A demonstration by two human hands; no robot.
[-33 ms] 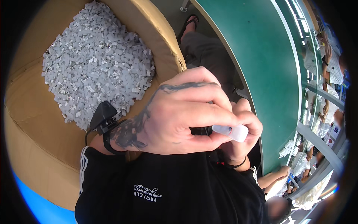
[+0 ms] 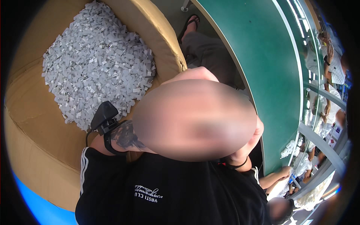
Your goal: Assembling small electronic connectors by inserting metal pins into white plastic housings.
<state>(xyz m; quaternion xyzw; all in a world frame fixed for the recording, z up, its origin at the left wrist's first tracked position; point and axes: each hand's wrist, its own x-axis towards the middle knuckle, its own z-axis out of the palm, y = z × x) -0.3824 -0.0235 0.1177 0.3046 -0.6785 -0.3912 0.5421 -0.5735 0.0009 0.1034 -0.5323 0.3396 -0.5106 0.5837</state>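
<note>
My left hand [image 2: 176,116] reaches in from the lower left, its back turned up, tattooed, with a black device [image 2: 105,118] strapped to the wrist. My right hand [image 2: 245,146] meets it at the fingertips, a dark bracelet on its wrist. A blurred oval now covers most of both hands and hides what is between them. The frame just before shows a small white plastic piece with a thin red mark, pinched by my left thumb and index finger. Its wider end lies against my curled right fingers.
Left of my hands, a large cardboard box [image 2: 30,101] holds a heap of small translucent white plastic pieces [image 2: 99,67]. A green tabletop [image 2: 270,75] curves along the right. White pieces [image 2: 290,148] lie near its far edge, where a co-worker's forearm [image 2: 275,178] reaches in.
A blurred oval now covers the hands and the white plastic piece. The hands' outlines and everything around them look unmoved.
</note>
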